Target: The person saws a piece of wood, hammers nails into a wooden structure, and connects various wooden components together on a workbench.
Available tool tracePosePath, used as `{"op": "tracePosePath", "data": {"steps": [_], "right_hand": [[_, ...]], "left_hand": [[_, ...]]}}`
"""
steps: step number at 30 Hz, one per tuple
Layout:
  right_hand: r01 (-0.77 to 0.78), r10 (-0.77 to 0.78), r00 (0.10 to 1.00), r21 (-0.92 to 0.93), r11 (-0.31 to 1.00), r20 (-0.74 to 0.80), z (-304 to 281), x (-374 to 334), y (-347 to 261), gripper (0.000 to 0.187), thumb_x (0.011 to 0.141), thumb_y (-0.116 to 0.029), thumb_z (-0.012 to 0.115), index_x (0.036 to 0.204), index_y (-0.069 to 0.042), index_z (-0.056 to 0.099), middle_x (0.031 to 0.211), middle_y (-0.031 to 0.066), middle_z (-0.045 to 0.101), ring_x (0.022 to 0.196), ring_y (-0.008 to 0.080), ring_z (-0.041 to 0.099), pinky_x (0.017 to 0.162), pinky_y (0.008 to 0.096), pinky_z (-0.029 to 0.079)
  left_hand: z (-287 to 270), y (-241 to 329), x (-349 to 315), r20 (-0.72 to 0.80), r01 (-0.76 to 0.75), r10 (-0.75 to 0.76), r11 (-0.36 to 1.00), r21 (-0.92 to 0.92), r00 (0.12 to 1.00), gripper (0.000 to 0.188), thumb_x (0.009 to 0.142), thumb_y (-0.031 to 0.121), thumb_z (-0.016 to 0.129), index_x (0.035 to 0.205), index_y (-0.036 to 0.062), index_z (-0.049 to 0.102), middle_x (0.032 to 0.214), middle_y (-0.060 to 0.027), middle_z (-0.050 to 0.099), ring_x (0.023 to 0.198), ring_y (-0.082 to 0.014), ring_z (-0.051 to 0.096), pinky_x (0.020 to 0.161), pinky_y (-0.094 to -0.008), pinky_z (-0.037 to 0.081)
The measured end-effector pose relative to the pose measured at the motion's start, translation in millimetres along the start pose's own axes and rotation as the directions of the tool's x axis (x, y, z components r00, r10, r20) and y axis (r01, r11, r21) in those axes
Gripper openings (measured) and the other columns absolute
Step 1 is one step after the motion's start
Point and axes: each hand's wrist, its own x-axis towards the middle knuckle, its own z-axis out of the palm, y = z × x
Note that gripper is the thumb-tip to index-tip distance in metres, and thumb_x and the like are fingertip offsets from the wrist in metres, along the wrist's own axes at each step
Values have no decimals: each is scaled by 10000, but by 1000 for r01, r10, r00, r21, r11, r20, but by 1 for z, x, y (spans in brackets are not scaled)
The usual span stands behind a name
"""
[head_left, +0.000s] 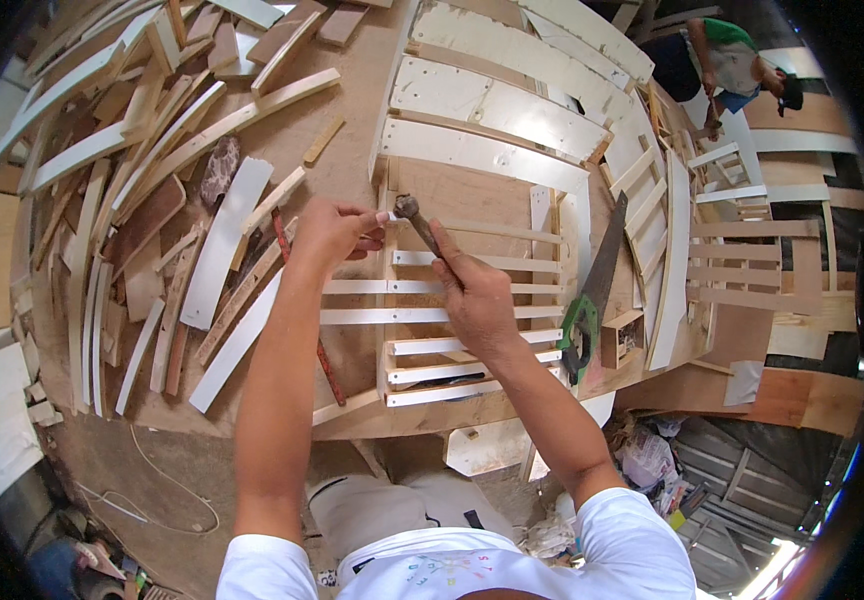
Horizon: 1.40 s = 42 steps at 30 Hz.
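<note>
My right hand [475,297] is wrapped round the handle of a hammer [418,222], whose dark head points away from me to the left. Close beside that head, my left hand [340,236] is pinched together; what sits between its fingertips is too small to make out. Both hands hover over a wooden frame [383,345] with several white-edged slats [422,315] across it. Some slats stick out past the frame's left side. A handsaw [592,290] with a green handle lies to the right of the frame.
Loose wood strips [142,130] pile up on the left of the worktable [252,418]. White panels [492,100] lie at the far side. A small wooden box [623,338] sits by the saw. At far right another person [727,60] bends over more slatted pieces [752,265].
</note>
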Motion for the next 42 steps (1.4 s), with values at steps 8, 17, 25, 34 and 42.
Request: {"op": "tracePosePath", "data": {"steps": [8,17,25,34,42], "right_hand": [[50,-40,994,93,994,-105,4,0,-3,573,968,-74,650,1503,-230,518,813,225,650,646,350,628,662,389,540],[-158,179,976,163,974,-125,-10,-5,-14,471,1019,-188,618,1483,-206,543,712,164,633,596,227,562,620,347,502],[-299,316,851,109,948,-420,-30,-67,33,275,938,-178,733,1169,-45,665,836,119,683,741,218,642,705,344,511],[-481,285,789,-257,838,-544,-63,-142,117,322,886,-252,796,1006,-1,634,1035,182,661,1008,346,625,909,462,471],[-599,500,711,-54,799,-494,-50,-139,132,291,944,-261,765,924,-20,604,779,10,564,717,115,473,681,290,430]], "left_hand": [[-3,5,0,-26,2,-1,1000,17,1000,197,892,205,790,942,15,781,838,-76,761,694,-149,737,612,-278,558],[-4,3,-7,13,3,-4,998,69,1000,272,965,267,713,1012,3,757,903,-82,757,806,-161,737,718,-314,572],[-40,-17,-23,152,10,-16,999,38,988,472,1065,359,533,1306,-36,629,1155,-140,718,1046,-213,696,888,-355,558],[-7,-68,-144,-536,-274,336,942,193,774,561,929,190,736,1411,-14,534,1288,-160,612,1176,-261,615,991,-363,501],[64,-117,-167,-342,-192,72,924,-331,937,592,974,147,671,1481,-54,439,1382,-213,561,1256,-272,570,1061,-384,462]]}}
